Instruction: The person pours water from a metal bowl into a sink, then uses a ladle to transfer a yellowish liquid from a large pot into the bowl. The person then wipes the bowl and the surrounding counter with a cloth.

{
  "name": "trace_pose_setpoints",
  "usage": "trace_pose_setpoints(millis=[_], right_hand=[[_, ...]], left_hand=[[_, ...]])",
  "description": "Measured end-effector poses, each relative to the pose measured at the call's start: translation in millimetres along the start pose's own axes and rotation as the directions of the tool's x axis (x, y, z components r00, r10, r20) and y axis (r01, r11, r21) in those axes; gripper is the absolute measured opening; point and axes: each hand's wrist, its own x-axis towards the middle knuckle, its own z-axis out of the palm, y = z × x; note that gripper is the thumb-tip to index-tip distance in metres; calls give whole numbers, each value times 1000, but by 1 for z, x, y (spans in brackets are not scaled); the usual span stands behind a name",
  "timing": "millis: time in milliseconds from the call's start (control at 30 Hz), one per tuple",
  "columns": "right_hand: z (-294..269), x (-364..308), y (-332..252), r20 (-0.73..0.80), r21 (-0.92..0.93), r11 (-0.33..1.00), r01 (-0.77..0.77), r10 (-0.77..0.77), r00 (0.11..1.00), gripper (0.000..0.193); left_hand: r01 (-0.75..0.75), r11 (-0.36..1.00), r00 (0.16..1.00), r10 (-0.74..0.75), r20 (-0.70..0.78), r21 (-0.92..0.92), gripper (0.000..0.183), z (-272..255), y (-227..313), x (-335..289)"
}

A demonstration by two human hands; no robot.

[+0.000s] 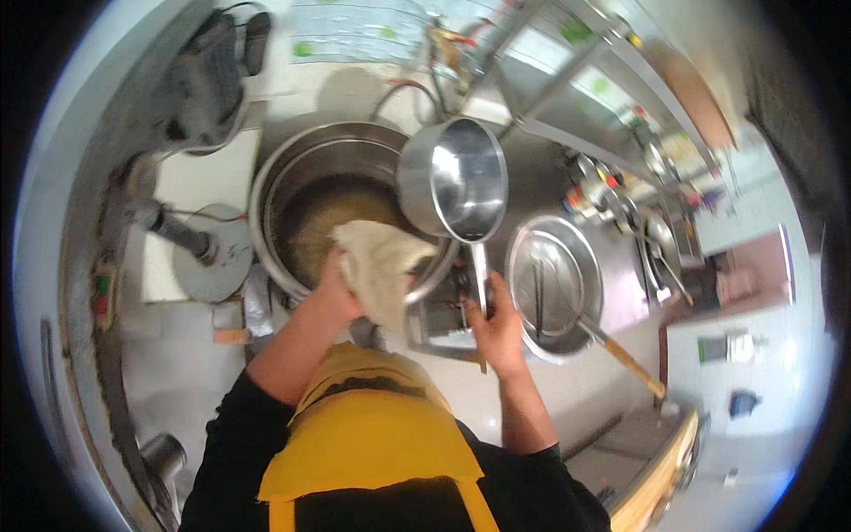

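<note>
My right hand (501,330) is closed round the handle of a metal saucepan (467,177), which is tilted so its shiny inside faces right. In my left hand (337,288) is a beige cloth (383,262), hanging from the fingers. Below and left of the saucepan stands a large steel pot (264,199) with cloudy brownish liquid in it. The saucepan and the cloth both overlap the pot's right side from my viewpoint. Part of the left fingers is hidden behind the cloth.
To the right sits a steel basin (592,253) with a wooden-handled strainer (620,353) and tongs in it. A metal shelf rack (567,80) rises beyond. Ladles and pans (656,239) crowd the counter at right. A round grey plate (213,253) lies left of the pot.
</note>
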Motion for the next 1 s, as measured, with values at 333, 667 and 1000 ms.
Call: trace_pose_setpoints(millis=[333,667,1000], right_hand=[[-123,-73,167,-286,-460,770,-443,344,894,44],[-90,18,70,-66,-252,941,225,-248,966,65],[-14,184,46,265,925,-361,-116,398,878,46]], left_hand=[[-134,991,871,116,-478,-4,47,-99,19,-43],[45,978,985,-9,-174,203,41,8,-16,27],[25,391,989,-144,35,920,65,123,-54,155]])
